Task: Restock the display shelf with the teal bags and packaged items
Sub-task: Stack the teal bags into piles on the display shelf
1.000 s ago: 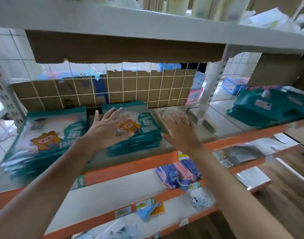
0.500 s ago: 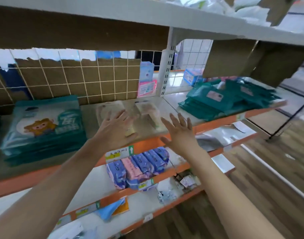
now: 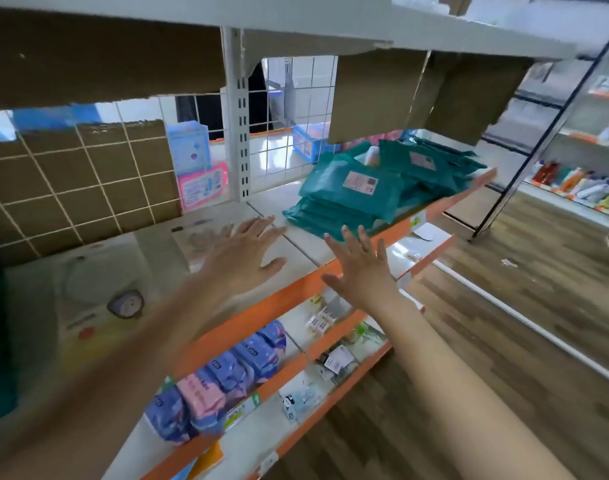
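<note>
At the centre of the frame, you are holding both hands out over the shelf, each grip wide, fingers spread, carrying nothing. Your left hand is hovering above the shelf, right of a blurred pale pack. Your right hand is hanging at the orange front edge. The teal bags are lying stacked on the shelf, up right of centre, just beyond your right hand.

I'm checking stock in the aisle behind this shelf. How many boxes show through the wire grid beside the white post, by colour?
blue boxes: 2
pink box: 1
total: 3
</note>
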Demonstrator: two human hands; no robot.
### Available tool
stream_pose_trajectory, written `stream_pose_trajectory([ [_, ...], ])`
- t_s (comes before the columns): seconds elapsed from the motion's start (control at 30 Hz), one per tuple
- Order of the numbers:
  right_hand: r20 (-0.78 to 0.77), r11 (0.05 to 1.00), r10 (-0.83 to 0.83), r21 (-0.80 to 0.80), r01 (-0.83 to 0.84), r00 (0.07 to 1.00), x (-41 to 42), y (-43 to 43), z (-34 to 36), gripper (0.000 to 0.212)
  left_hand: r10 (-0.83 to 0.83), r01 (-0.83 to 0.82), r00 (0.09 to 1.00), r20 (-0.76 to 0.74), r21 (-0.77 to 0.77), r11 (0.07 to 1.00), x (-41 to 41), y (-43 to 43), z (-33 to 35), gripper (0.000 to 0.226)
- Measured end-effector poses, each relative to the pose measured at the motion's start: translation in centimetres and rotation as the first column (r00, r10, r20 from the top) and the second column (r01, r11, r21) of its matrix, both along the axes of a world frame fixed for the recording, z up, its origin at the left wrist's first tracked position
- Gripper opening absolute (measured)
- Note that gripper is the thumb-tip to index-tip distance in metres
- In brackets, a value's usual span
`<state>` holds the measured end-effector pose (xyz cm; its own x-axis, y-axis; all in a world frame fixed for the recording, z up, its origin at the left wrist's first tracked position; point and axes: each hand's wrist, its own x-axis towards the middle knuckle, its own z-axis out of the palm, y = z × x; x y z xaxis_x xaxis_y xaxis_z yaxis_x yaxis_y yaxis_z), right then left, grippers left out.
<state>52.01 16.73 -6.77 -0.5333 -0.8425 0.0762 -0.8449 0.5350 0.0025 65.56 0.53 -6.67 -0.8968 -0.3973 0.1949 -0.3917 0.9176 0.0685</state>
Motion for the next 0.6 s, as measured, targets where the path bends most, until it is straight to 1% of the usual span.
stream_pose_trajectory([
  [0.13, 0.022, 0.998, -0.061, -0.013, 0.061, 0.998, -3.0, -0.2, 0.0, 0.071, -0.062, 0.063, 0.998, 0.018, -0.026, 0.998, -4.2, -0.4, 0.5, 0.060],
  [0.2, 0.037, 0.996, -0.081, -0.020, 0.082, 0.996, -4.8, 0.0, -0.2, 0.071, -0.074, 0.075, 0.997, 0.013, -0.031, 0.997, -6.2, -0.3, 0.6, 0.060],
  [0.37, 0.041, 0.994, -0.097, -0.045, 0.099, 0.994, -10.0, 1.0, -0.7, 0.071, -0.091, 0.094, 0.994, 0.052, -0.056, 0.994, -11.1, 0.6, 0.4, 0.060],
  [0.47, 0.012, 0.997, -0.067, -0.027, 0.067, 0.998, -13.5, 1.6, -0.8, 0.070, -0.066, 0.067, 0.997, 0.037, -0.029, 0.997, -14.4, 1.5, 0.1, 0.060],
  [0.6, -0.014, 0.999, 0.040, -0.035, -0.040, 0.999, -18.6, 1.9, -0.5, 0.069, 0.016, -0.016, 1.000, 0.021, -0.016, 1.000, -18.7, 2.7, -0.2, 0.060],
])
